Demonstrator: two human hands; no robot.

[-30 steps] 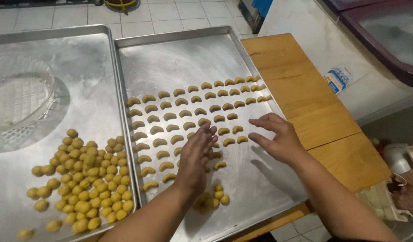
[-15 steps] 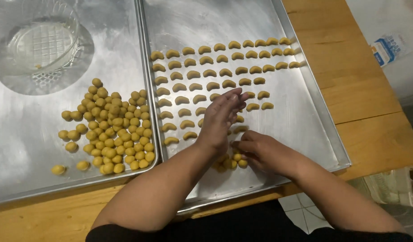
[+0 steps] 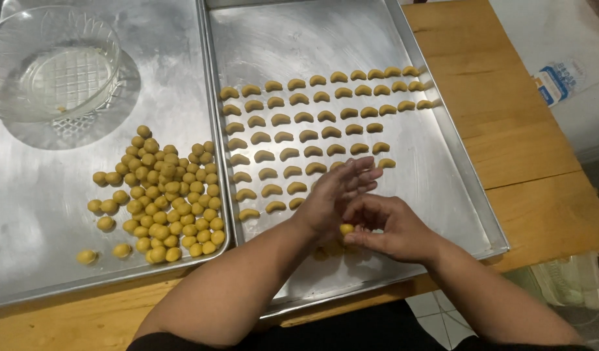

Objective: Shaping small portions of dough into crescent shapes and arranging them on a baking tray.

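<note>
Hands drawn together; right hand [image 3: 390,227] pinches dough ball [image 3: 346,229], left hand [image 3: 338,195] flat.

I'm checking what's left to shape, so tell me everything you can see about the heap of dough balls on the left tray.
The heap of dough balls is a loose cluster of small, round, yellow-tan pieces with a matte, soft look. It lies on the left metal tray, near that tray's right rim, below a clear glass bowl. Most balls touch one another in a single layer; a few strays sit apart at the lower left. Neither hand touches it.
</note>
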